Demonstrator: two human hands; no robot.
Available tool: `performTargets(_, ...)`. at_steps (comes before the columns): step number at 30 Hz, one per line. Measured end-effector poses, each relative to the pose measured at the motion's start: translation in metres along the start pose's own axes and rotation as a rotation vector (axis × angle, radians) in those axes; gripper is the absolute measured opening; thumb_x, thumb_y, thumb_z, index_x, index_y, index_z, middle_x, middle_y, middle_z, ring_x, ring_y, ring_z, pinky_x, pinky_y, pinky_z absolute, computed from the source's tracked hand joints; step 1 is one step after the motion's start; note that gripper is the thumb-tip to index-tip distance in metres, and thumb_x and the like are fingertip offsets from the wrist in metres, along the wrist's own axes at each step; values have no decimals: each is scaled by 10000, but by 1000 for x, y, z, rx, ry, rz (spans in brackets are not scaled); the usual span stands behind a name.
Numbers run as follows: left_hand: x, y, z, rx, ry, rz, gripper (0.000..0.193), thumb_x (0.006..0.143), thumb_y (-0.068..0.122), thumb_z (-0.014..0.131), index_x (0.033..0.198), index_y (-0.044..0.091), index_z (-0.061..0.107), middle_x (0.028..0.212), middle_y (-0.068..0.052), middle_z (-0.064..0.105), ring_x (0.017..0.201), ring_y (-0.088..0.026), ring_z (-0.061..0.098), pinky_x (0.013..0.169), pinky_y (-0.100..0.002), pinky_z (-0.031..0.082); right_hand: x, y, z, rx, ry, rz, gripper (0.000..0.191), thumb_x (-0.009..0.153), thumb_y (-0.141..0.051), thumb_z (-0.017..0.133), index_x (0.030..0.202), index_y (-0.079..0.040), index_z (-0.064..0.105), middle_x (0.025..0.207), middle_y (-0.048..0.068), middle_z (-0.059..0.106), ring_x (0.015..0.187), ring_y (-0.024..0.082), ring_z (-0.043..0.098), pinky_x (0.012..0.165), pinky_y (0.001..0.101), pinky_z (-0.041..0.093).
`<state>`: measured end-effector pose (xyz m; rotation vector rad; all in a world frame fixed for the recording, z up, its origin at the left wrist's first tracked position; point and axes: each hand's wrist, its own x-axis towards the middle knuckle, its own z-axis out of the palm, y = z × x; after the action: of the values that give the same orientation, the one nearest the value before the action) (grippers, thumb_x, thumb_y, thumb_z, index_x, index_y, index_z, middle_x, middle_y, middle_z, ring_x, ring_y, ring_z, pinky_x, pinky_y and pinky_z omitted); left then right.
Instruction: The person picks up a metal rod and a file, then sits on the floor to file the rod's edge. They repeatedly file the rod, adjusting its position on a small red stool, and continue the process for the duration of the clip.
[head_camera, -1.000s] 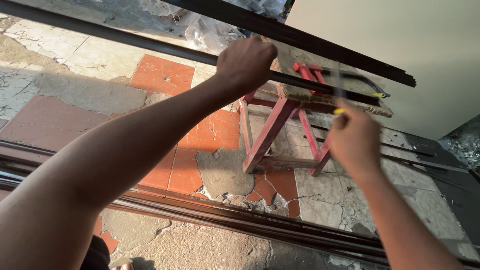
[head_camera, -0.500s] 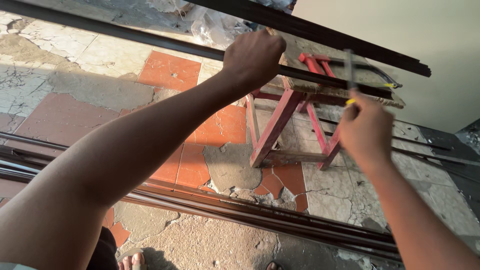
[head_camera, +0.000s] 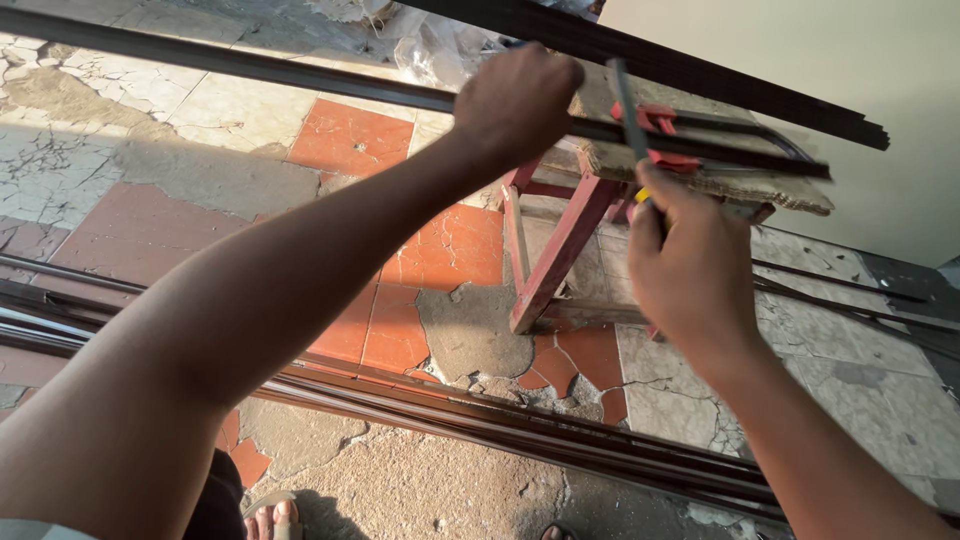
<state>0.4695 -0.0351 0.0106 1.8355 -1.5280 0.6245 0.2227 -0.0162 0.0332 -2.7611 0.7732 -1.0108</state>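
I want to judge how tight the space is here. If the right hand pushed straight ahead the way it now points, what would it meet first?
Probably the dark metal bar lying across the red stool. The right hand points up and away at it, holding a thin tool that already crosses the bar. Depth is unclear.
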Motion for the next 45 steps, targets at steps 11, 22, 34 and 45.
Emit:
performTargets(11,0,22,4,-14,-10,94,97,793,63,672,870,65,731,762,-205,705,671,-382,730,550,-491,586,19,-3,13,-3,6,-3,373,1003,-59,591,1361,16,661,908,236,740,825,322,738,757,450,549)
performTargets(22,1,16,-8,-33,-62,39,64,798,35,662,819,59,718,742,-198,693,690,-382,725,575,-501,583,21,0,15,66,40,-35,368,1004,-84,606,1355,17,655,949,215,757,780,254,766,730,362,570)
performTargets(34,6,-7,-22,41,-153,-113,141,852,166,727,810,33,705,774,-177,699,678,-347,722,550,-486,576,10,-5,-3,64,-115,160,411,1003,-131,605,1409,-82,644,767,106,739,466,111,608,415,319,467)
performTargets(45,7,-11,-11,-1,-23,7,43,789,72,695,814,45,717,721,-188,701,646,-349,723,512,-470,571,0,0,-7,117,-172,256,408,997,-148,605,1400,-128,671,794,134,768,476,130,599,428,363,473)
